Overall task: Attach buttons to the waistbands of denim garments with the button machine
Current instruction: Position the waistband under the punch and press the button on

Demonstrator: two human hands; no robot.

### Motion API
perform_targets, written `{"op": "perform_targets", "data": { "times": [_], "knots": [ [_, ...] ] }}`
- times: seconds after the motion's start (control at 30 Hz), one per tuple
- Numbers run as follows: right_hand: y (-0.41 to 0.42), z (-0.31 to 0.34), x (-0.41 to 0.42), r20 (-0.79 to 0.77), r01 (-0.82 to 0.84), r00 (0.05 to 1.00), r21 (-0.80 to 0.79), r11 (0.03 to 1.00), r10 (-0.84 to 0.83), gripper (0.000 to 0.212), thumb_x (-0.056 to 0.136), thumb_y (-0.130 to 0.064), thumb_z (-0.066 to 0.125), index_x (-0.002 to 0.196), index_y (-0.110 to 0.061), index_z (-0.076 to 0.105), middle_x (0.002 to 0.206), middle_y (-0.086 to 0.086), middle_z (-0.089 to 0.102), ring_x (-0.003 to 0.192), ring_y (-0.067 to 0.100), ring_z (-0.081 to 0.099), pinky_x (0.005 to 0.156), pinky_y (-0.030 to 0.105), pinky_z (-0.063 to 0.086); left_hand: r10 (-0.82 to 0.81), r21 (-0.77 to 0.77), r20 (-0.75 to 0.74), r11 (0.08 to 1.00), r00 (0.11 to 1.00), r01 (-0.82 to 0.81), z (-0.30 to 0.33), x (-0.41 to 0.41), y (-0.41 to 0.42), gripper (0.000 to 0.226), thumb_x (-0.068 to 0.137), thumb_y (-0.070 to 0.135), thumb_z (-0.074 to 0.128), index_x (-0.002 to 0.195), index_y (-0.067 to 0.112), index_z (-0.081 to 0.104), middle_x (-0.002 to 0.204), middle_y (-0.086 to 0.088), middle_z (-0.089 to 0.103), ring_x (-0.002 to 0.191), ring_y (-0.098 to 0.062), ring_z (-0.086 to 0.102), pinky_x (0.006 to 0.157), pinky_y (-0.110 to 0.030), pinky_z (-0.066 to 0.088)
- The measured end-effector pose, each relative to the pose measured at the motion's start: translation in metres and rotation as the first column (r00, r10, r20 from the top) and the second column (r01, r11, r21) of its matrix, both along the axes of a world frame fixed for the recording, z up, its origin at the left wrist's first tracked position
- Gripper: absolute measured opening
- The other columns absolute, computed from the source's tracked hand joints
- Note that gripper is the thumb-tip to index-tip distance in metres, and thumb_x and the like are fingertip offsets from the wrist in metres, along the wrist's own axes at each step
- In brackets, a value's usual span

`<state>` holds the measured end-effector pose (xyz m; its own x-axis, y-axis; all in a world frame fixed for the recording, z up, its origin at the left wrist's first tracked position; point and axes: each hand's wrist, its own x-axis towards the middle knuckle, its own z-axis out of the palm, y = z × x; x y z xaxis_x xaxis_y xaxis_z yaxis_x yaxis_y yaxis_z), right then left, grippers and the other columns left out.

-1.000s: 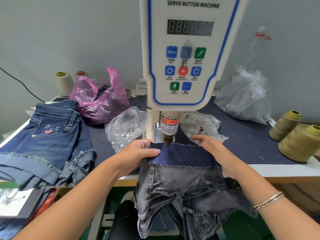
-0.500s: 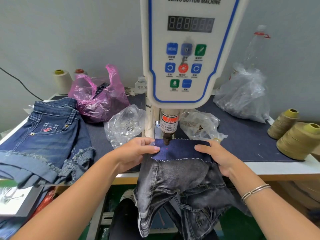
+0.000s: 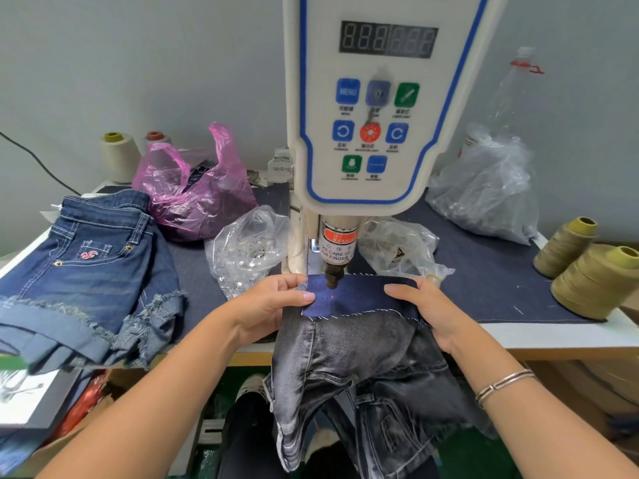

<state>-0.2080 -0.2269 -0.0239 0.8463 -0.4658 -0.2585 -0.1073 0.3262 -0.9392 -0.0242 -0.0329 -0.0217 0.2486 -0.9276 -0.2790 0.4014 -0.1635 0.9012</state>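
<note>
Button machine [image 3: 377,108], white with blue-edged panel, stood at the table's [image 3: 553,335] middle; its punch head [image 3: 332,274] hung just above a dark blue waistband [image 3: 359,297]; a red dot showed on the cloth; the grey denim garment [image 3: 352,361] draped off the front edge. Left hand [image 3: 266,307] pinched the waistband's left end, thumb on top; right hand [image 3: 432,312] gripped its right end. Blue denim shorts [image 3: 86,271] lay at left; a clear bag of buttons [image 3: 247,248] sat beside the machine.

Matt denim waistband [image 3: 359,297], glossy plastic machine [image 3: 377,108], crinkly bags [image 3: 247,248].
</note>
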Motion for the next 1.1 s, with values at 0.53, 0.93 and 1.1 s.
{"op": "perform_targets", "data": {
  "times": [0.53,0.93,1.1],
  "knots": [
    [0.0018,-0.0004,-0.0021,0.003,-0.003,1.0,0.002,1.0,0.003,0.021,0.069,-0.016,0.071,0.087,-0.009,0.077,0.094,0.017,0.074,0.081,0.023,0.072,0.062,0.028,0.056,0.003,-0.003,-0.016,1.0,1.0,-0.003,-0.0039,-0.0013,-0.0005,0.05,0.074,0.009,0.067,0.123,0.001,0.059,0.117,-0.018,0.066,0.098,-0.026,0.066,0.092,-0.037,0.052],
    [0.0029,-0.0004,-0.0027,0.013,-0.001,1.0,-0.01,1.0,0.001,0.019,0.068,-0.016,0.07,0.084,-0.01,0.077,0.092,0.015,0.074,0.079,0.021,0.072,0.061,0.026,0.056,-0.006,-0.024,-0.033,1.0,0.999,0.005,-0.0065,0.0009,0.0001,0.044,0.072,0.012,0.074,0.114,0.007,0.064,0.111,-0.015,0.069,0.094,-0.024,0.068,0.088,-0.036,0.054],
    [0.0047,0.0003,-0.002,0.003,-0.002,1.0,-0.02,1.0,0.002,0.019,0.067,-0.017,0.071,0.083,-0.011,0.078,0.094,0.015,0.074,0.082,0.021,0.073,0.063,0.026,0.057,-0.008,-0.037,-0.034,0.999,0.999,0.007,-0.0087,0.0022,0.0015,0.049,0.063,0.018,0.079,0.109,0.008,0.066,0.103,-0.012,0.071,0.087,-0.022,0.069,0.079,-0.031,0.057]
  ]
}}
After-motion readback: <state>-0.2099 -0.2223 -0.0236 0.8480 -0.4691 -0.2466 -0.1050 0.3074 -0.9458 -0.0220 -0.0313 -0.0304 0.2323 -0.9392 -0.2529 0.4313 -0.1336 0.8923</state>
